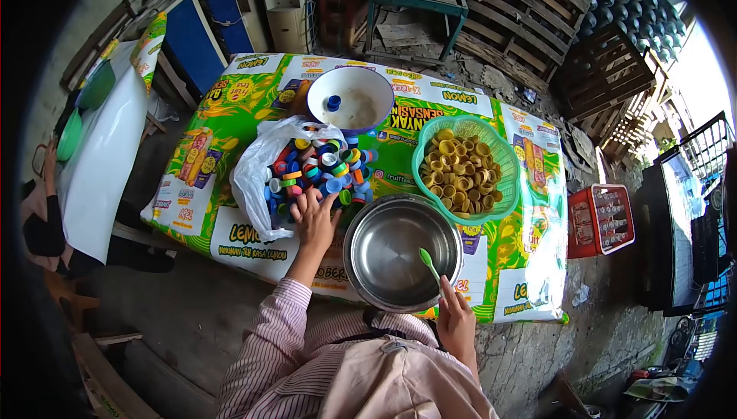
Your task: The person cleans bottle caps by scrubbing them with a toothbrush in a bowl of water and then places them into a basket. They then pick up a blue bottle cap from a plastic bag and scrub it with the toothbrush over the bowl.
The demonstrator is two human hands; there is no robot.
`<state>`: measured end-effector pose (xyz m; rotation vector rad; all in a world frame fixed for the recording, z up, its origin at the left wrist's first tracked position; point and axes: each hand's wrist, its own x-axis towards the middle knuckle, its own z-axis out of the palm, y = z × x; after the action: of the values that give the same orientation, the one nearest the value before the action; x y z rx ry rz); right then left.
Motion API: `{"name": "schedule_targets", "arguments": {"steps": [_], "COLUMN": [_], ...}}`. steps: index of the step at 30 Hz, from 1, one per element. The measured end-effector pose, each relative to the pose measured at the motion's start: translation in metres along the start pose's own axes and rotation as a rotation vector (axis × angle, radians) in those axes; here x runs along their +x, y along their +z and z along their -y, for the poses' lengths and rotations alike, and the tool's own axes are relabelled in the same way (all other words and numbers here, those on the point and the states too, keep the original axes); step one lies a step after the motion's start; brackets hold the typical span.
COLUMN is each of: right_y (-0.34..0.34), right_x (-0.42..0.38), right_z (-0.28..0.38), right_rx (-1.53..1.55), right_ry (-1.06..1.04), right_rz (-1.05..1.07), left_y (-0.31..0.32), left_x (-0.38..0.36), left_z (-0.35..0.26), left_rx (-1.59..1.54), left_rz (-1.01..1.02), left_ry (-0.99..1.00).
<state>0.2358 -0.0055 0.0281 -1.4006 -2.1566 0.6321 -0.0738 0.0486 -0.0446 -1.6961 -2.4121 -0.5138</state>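
Note:
My left hand (315,219) rests with its fingers spread on a heap of colourful plastic bottle caps (332,161). The heap spills from a white plastic bag (255,177). In my right hand (456,316) is a green toothbrush (430,262), its head pointing up over the rim of a steel bowl (359,284). This bowl stands between my hands and looks bare inside. Beyond the caps, a white basin (368,81) holds one dark blue cap (333,102) and a shallow cloudy layer. A mint green colander (508,159) to the right holds many yellowish caps (461,175).
A bright printed cover (206,188) lies over the table. Another person's hand (50,159) is by green bowls (71,135) on a white-covered table (115,142) at left. A red crate (602,219) stands on the right. Wooden pallets (522,16) lean at the back.

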Motion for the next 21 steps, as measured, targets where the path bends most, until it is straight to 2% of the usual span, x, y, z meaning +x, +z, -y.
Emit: {"name": "schedule_targets", "arguments": {"steps": [2, 5, 21], "right_y": [-0.002, -0.006, -0.007], "right_x": [0.0, 0.003, 0.005], "right_z": [0.002, 0.006, -0.005], "right_rx": [-0.005, 0.045, 0.053], "right_ry": [0.01, 0.142, 0.07], "right_rz": [0.009, 0.099, 0.101], "left_y": [0.005, 0.009, 0.004], "left_x": [0.0, -0.003, -0.014], "left_z": [0.002, 0.004, 0.016], "left_rx": [-0.007, 0.02, -0.172], "left_rz": [0.013, -0.01, -0.115], "left_ry": [0.004, 0.031, 0.062]}}
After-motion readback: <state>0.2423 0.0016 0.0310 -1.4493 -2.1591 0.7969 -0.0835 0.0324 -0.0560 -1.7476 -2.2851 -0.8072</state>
